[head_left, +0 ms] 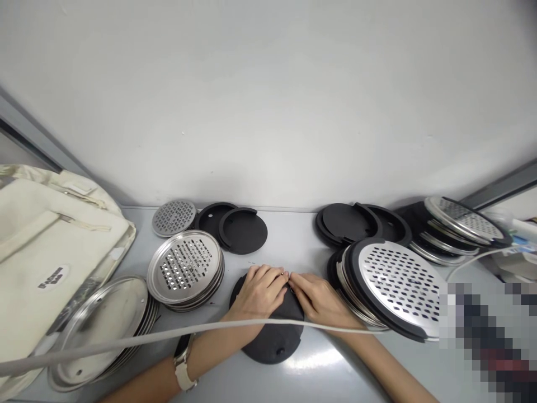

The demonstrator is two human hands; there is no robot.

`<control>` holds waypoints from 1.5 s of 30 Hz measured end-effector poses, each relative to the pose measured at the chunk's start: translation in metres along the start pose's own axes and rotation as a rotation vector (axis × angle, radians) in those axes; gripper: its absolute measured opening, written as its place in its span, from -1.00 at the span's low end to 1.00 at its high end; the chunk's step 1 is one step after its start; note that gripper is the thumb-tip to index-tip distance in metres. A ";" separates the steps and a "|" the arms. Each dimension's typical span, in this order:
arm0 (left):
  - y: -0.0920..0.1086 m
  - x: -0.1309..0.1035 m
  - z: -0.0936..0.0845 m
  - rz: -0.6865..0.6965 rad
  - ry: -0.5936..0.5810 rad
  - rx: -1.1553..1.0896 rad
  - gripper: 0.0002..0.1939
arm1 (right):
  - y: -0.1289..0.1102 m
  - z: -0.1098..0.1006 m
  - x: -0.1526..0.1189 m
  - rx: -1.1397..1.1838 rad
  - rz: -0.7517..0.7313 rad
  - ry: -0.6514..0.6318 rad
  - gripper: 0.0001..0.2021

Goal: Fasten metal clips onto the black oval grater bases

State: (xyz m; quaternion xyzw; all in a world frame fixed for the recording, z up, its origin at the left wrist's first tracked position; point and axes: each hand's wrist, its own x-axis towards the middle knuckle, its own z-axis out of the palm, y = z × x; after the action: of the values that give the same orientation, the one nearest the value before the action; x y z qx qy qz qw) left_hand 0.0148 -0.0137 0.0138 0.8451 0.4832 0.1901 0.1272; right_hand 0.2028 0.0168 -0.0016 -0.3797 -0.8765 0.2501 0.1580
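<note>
Left hand: The left hand [262, 292], centre of the frame and slightly low, lies palm down with fingers bent together over the upper edge of a dark piece; whether they grip or only press cannot be told.
Right hand: The right hand [315, 296], just right of centre, has thumb and fingers drawn narrow, tips meeting the left hand's at the upper right rim; anything pinched there is hidden.
Black round piece: The black round piece [274, 338] lies flat on the grey worktop [251, 386], lower centre, partly under the left hand; it may be two overlapping discs.
Feel: It looks light, matte and fairly stiff, perhaps slightly springy, probably neither slippery nor fragile; the raised rim seems the best place to hold.
Arms: Both forearms rise from the bottom edge and angle inward; the left wrist wears a watch [183, 364].
White cable: A white cable [210, 327] crosses the picture in front of the arms.
Left side: Perforated metal plates [188, 266] in a stack.
Right side: Black-rimmed grater discs [400, 285], piled and tilted.
</note>
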 end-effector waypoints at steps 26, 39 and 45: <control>-0.001 0.000 -0.001 -0.051 0.018 -0.187 -0.76 | -0.006 -0.003 0.001 -0.004 0.059 -0.001 -0.80; -0.003 0.000 0.002 -0.029 -0.001 -0.180 -0.76 | -0.006 -0.001 -0.002 -0.012 0.060 0.011 -0.82; -0.005 -0.002 0.006 -0.002 -0.005 -0.128 -0.73 | -0.003 0.002 -0.003 0.002 0.060 0.000 -0.81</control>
State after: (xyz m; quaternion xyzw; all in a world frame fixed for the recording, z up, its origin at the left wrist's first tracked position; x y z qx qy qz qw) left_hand 0.0133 -0.0133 0.0058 0.8352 0.4708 0.2181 0.1824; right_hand 0.2019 0.0116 -0.0020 -0.4054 -0.8647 0.2555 0.1506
